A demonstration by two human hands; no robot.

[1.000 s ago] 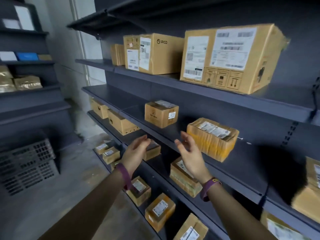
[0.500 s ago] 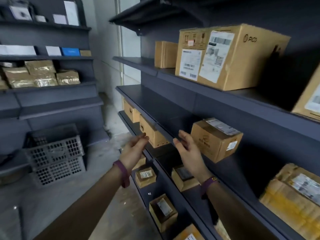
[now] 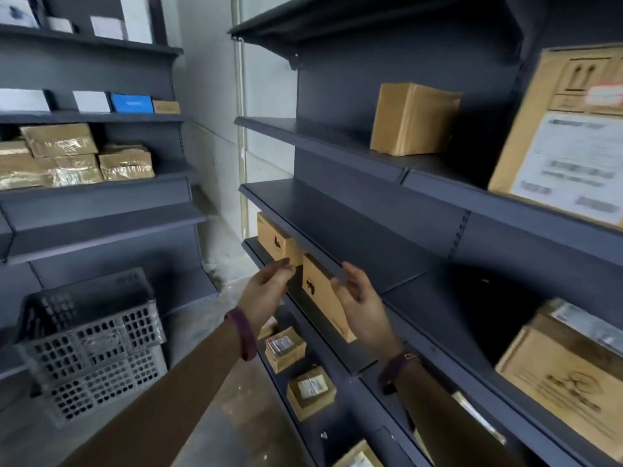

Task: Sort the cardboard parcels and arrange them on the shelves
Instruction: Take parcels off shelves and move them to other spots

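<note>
1. Dark shelves (image 3: 340, 227) along the right; cardboard parcels (image 3: 413, 119) on several tiers.
2. One tan parcel (image 3: 318, 293) on a lower tier, seen between both hands.
3. Raised together: left hand (image 3: 266, 293), right hand (image 3: 362, 299), palms facing, fingers relaxed, gripping nothing.

We see dark grey metal shelves (image 3: 337, 227) along the right wall. On an upper shelf a plain brown parcel (image 3: 413, 119) stands upright, and near it to the right is a large box (image 3: 566, 139) with a white label, too blurred to read. Lower down, two brown boxes with dark printed marks sit just beside each other: the far box (image 3: 274, 239) and the near box (image 3: 320, 294). Below them lie two small labelled parcels, one (image 3: 285, 348) behind the other (image 3: 310, 392), slightly apart. At the right edge sits a blurred bigger box (image 3: 566, 369). On the left unit we find shiny tape-wrapped parcels (image 3: 60, 153), stacked.
</note>
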